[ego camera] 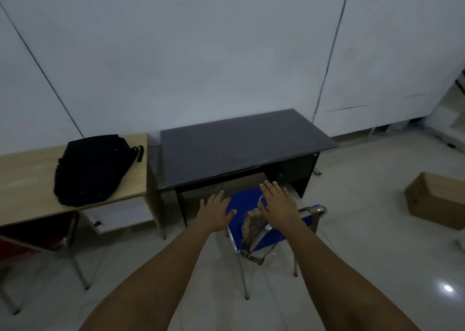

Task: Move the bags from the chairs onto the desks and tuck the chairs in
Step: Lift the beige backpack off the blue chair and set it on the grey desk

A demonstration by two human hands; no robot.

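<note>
A blue chair [247,200] with a chrome frame stands in front of the dark grey desk [239,144]. A small tan bag [251,226] with a strap lies on its seat and hangs over the near edge. My left hand [216,211] hovers with fingers spread just left of the seat. My right hand [279,206] is spread above the bag; whether it touches the bag I cannot tell. A black backpack [93,167] lies on the light wooden desk [22,185] to the left. A red chair [32,240] sits partly under that wooden desk.
A cardboard box [435,200] stands on the tiled floor at the right. White wall panels run behind both desks. A narrow gap separates the two desks. White equipment sits at the far right edge.
</note>
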